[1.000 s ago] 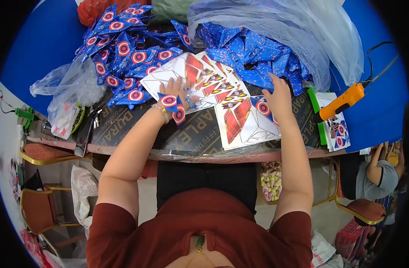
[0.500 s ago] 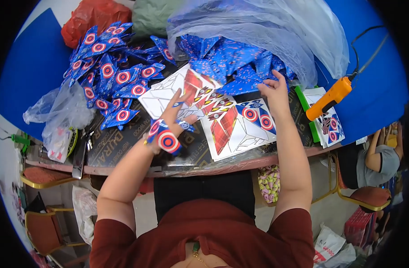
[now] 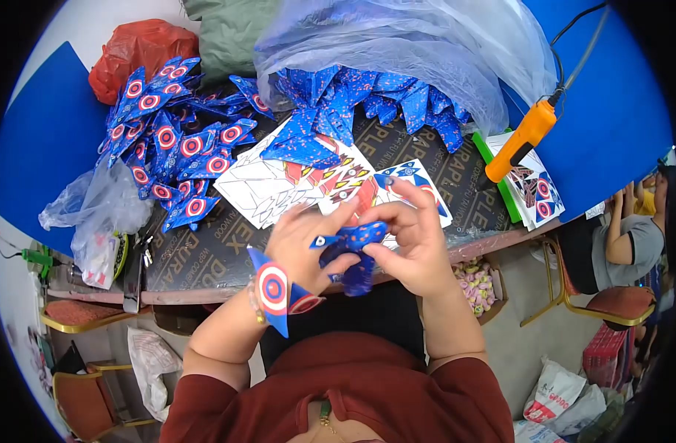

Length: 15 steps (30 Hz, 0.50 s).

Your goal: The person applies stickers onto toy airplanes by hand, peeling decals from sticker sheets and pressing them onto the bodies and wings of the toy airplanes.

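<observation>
Close to the table's front edge, both hands are on one blue speckled piece (image 3: pixel 362 236). My left hand (image 3: pixel 301 247) grips its left side, and my right hand (image 3: pixel 412 244) pinches its right side between thumb and fingers. A blue cutout with red and white rings (image 3: pixel 273 289) sits at my left wrist, over a bracelet. Beyond my hands lie printed sheets (image 3: pixel 260 184) with red, yellow and white drawings. Some blue speckled pieces (image 3: pixel 301 148) rest on top of these sheets.
Ringed blue pieces (image 3: pixel 194 144) are heaped at the left, behind a clear plastic bag (image 3: pixel 109 214). More speckled pieces spill from a large translucent bag (image 3: pixel 397 44). An orange corded tool (image 3: pixel 523 140) lies over a green-edged stack (image 3: pixel 506 188) at the right. A co-worker (image 3: pixel 619 251) is far right.
Both hands have come together near the table's front edge and now hold a blue speckled piece. Other speckled pieces have shifted onto the printed sheets. The camera view has moved.
</observation>
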Available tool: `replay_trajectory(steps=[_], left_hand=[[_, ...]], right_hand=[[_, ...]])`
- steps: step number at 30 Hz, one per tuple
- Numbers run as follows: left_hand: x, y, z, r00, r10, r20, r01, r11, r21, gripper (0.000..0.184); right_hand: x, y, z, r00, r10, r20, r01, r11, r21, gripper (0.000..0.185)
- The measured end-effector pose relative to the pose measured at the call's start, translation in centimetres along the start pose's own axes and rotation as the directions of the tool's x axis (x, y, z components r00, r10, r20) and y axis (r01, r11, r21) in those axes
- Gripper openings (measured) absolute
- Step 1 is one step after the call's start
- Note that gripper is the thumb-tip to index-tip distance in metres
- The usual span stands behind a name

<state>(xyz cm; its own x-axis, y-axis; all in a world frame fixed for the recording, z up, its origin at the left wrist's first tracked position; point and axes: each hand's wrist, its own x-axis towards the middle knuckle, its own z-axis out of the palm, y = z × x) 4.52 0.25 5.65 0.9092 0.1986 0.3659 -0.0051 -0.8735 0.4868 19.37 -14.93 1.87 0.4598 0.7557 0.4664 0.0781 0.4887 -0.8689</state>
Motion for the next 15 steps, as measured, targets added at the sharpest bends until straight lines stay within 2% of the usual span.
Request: replay_trajectory(steps=[1, 2, 3, 4, 5, 7, 8, 9, 11, 13, 15], left_hand=[[0.2, -0.4, 0.1, 0.985, -0.09, 0.144, 0.109, 0.985, -0.135, 0.075], [0.5, -0.8, 0.6, 0.994, -0.074, 0.087, 0.098, 0.943, -0.318, 0.069], [0.2, -1.5, 1.3, 0.988, -0.134, 0.079, 0.154, 0.909, -0.386, 0.067], [-0.1, -1.9, 1.8, 0.978, -0.196, 0.077, 0.209, 0.867, -0.452, 0.064], [-0.4, -2.0, 2.2, 0.975, -0.216, 0.049, 0.21, 0.828, -0.521, 0.059], [-1.2, -2.0, 2.7, 0.965, -0.254, 0.072, 0.251, 0.799, -0.547, 0.058], [-1.5, -2.0, 2.8, 0.953, -0.289, 0.091, 0.288, 0.767, -0.574, 0.056], [-1.6, -1.9, 2.7, 0.952, -0.293, 0.093, 0.292, 0.767, -0.572, 0.056], [-1.9, -1.6, 2.4, 0.96, -0.26, 0.1, 0.275, 0.826, -0.492, 0.055], [-2.5, -1.7, 3.0, 0.968, -0.244, 0.058, 0.242, 0.848, -0.471, 0.058], [-2.6, -1.4, 3.2, 0.948, -0.31, 0.067, 0.301, 0.811, -0.501, 0.062]], right_hand=[[0.1, -0.1, 0.1, 1.0, -0.006, 0.0, 0.006, 1.0, 0.002, 0.077], [0.3, -0.3, 0.1, 0.997, -0.035, -0.068, 0.034, 0.999, -0.018, 0.073], [0.3, -0.4, 0.2, 0.989, -0.064, -0.135, 0.059, 0.997, -0.039, 0.068], [0.2, -0.4, 0.0, 0.974, -0.044, -0.224, 0.038, 0.999, -0.031, 0.047], [0.1, -0.5, -0.2, 0.973, -0.045, -0.227, 0.04, 0.999, -0.029, 0.047], [-0.3, -0.7, -0.3, 0.974, 0.02, -0.227, -0.043, 0.994, -0.096, 0.03], [-0.4, -0.8, 0.2, 0.971, 0.037, -0.234, -0.059, 0.994, -0.091, 0.014], [-0.4, -0.5, 0.2, 0.971, 0.039, -0.234, -0.061, 0.994, -0.087, 0.014], [-0.7, 0.1, 0.3, 0.987, 0.087, -0.133, -0.114, 0.97, -0.213, 0.01], [-0.6, 0.2, 1.3, 0.982, 0.089, -0.169, -0.117, 0.98, -0.16, 0.008], [-0.6, 0.7, 1.5, 0.982, 0.095, -0.161, -0.118, 0.983, -0.14, 0.006]])
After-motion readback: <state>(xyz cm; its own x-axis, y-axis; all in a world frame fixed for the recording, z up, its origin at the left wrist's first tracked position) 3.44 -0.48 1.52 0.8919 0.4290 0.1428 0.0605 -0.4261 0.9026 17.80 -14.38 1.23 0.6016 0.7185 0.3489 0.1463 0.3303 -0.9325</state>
